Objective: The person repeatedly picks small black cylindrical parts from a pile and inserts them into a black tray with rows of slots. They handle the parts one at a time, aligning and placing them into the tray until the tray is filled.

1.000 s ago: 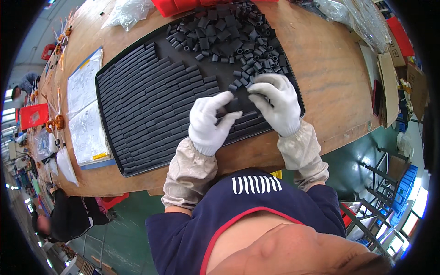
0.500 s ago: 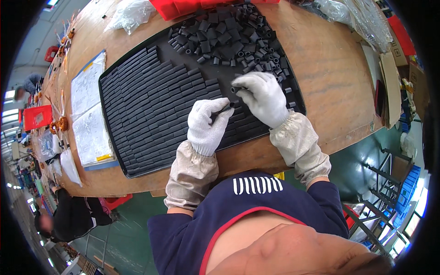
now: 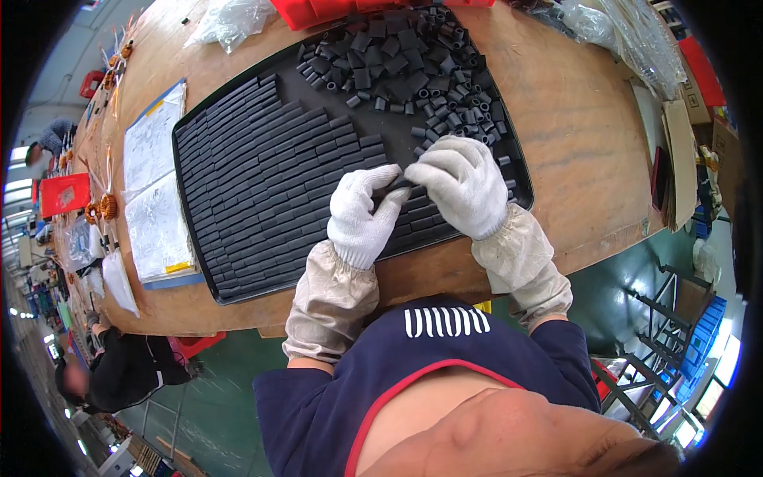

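My left hand (image 3: pixel 364 216), in a white knit glove, pinches a small black tube (image 3: pixel 394 184) between thumb and fingers. From the right, my right hand (image 3: pixel 461 184), also gloved, brings its closed fingertips against the tube's end; its fingers cover whatever they grip. Both hands are above the near right part of a black tray (image 3: pixel 381 124). Rows of black tubes (image 3: pixel 266 183) lie end to end across the tray's left and middle. At its far right is a loose heap of short black tubes and flat black pieces (image 3: pixel 397 60).
Papers on a blue clipboard (image 3: pixel 159 230) lie left of the tray on the wooden table (image 3: pixel 580 143). Behind the tray stands a red bin (image 3: pixel 318 11). Clear plastic bags (image 3: pixel 230 22) lie at the back, cardboard (image 3: pixel 677 159) at the right edge. A person (image 3: pixel 127 370) is at the far left.
My right hand has moved down and left, bringing the small black tube seen in its fingers to the left hand's tube. The left hand has barely shifted.
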Available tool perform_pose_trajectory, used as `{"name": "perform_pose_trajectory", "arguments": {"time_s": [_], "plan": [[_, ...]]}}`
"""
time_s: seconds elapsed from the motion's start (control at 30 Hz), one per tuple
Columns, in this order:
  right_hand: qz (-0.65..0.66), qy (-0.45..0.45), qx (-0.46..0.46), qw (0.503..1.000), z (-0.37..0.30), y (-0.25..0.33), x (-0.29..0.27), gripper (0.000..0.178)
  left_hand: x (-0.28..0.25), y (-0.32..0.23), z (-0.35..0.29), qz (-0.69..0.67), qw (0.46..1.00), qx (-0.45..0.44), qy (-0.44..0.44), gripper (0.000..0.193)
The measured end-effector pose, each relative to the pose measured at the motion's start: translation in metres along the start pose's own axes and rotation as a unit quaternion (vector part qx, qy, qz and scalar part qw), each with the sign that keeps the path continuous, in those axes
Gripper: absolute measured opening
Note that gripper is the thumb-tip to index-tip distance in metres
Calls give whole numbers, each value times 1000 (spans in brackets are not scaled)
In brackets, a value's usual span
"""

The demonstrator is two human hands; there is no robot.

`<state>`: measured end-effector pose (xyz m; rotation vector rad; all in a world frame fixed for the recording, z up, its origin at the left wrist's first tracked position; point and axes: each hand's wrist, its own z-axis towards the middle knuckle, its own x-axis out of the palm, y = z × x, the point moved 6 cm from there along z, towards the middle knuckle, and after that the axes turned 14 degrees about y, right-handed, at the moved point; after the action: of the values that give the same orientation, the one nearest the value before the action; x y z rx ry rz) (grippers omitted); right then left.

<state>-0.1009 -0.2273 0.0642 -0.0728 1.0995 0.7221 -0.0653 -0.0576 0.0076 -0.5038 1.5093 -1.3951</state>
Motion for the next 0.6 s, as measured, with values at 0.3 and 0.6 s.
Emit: {"name": "perform_pose_trajectory", "arguments": {"time_s": [0.3, 0.6], "plan": [[210, -13, 72, 975, -9, -17, 6, 37, 2, 1, -1, -35, 999, -16, 26, 34], [167, 43, 88, 981, -5, -10, 11, 35, -2, -6, 1, 25, 999, 46, 10, 39]]}}
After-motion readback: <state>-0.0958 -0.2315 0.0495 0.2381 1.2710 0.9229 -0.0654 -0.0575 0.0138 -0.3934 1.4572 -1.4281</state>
